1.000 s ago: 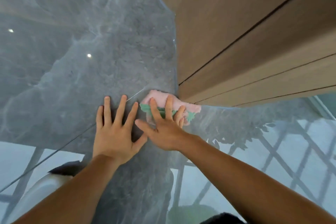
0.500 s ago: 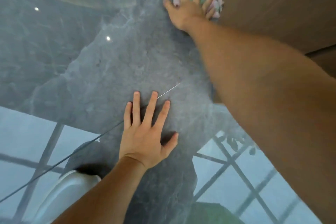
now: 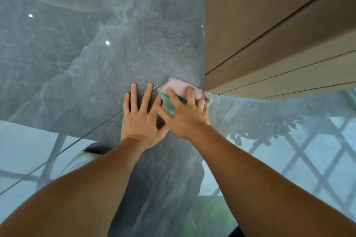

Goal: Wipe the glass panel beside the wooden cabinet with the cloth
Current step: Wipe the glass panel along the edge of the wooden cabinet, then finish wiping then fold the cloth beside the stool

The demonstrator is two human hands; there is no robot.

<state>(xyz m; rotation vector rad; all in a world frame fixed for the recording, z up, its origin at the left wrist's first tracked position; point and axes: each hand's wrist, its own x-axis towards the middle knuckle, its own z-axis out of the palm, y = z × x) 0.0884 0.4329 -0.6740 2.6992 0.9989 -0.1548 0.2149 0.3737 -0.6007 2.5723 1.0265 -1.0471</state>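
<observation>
The glass panel (image 3: 119, 59) fills the left and middle of the view, reflecting grey marble, a window grid and a person. The wooden cabinet (image 3: 269, 34) stands against its right edge. My right hand (image 3: 185, 115) presses a pink and green cloth (image 3: 179, 90) flat on the glass, right at the cabinet's lower corner. My left hand (image 3: 139, 117) lies flat on the glass just left of it, fingers spread, holding nothing. The two hands touch at the thumbs.
Dark grooves run along the cabinet's panels (image 3: 289, 75). Below the cabinet the glass continues to the right (image 3: 289, 140), showing reflected leaves and lattice. Two small light spots (image 3: 107, 42) reflect on the upper left of the glass.
My right hand has swept the cloth down from high up beside the cabinet to its lower corner, next to my left hand. My left hand has stayed flat on the glass.
</observation>
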